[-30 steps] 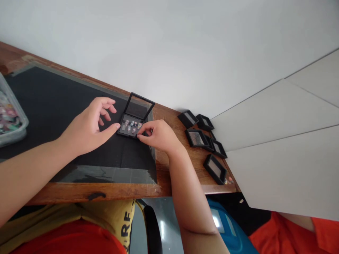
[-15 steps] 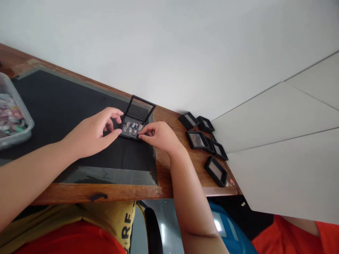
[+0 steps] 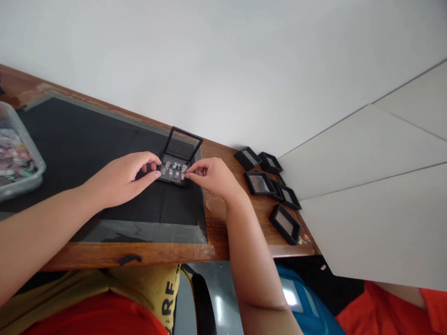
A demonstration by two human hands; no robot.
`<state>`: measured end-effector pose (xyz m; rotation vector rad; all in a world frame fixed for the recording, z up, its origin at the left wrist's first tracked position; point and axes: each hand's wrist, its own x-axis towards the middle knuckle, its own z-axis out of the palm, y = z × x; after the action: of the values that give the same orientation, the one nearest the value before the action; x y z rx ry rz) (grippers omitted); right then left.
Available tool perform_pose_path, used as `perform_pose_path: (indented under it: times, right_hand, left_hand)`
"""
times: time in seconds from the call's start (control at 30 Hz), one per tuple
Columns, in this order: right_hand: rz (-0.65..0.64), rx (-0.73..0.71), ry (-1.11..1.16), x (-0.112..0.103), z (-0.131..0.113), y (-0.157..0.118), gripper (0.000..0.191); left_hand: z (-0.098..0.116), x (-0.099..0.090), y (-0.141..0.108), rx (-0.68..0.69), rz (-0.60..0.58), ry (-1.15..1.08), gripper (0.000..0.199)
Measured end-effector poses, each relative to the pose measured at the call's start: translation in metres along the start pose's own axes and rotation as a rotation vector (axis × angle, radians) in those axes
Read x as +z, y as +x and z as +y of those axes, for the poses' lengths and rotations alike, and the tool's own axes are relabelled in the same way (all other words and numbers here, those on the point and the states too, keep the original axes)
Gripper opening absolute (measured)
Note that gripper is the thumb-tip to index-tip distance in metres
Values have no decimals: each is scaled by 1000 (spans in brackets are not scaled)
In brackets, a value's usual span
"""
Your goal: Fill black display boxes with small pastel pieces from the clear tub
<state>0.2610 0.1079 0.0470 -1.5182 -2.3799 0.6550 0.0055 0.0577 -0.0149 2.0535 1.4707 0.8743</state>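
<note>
On the black mat (image 3: 104, 125) stands a small black display case (image 3: 170, 181), its clear-windowed lid (image 3: 184, 143) tilted up. Several small decorated press-on nails (image 3: 177, 175) lie in rows inside. My left hand (image 3: 129, 179) is at the case's left edge, thumb and bent fingers apart, the fingertips against the edge. At the case's right edge is my right hand (image 3: 213, 177), thumb and fingers pinched together beside a pink nail (image 3: 182, 177). What lies between those fingertips, if anything, is hidden.
A clear plastic tub (image 3: 37, 179) of loose colourful pieces stands at the left. Several black cases (image 3: 260, 184) lie on the wooden table (image 3: 216, 216) at the right, near white panels (image 3: 349, 153). Another person's red-orange clothing (image 3: 377, 311) shows at lower right.
My right fingers have drawn back slightly to the right, baring the pink nail at the front right of the case. My left fingers have lowered from beside the lid to the case's left edge.
</note>
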Motion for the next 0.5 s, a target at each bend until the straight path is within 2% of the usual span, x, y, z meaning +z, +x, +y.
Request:
perform_pose_path:
  times: [0.3,0.4,0.5]
  right_hand:
    - [-82,23,-80,2,-5,1,11]
    - [-78,25,-69,1,-5,0,11]
    - [-49,32,-70,-2,-6,-1,13]
  left_hand:
    - [-6,1,0,93,-31,55,27]
    - [-1,-1,-3,128,1,65,24]
    - [12,-7,-5,198,92,96,21]
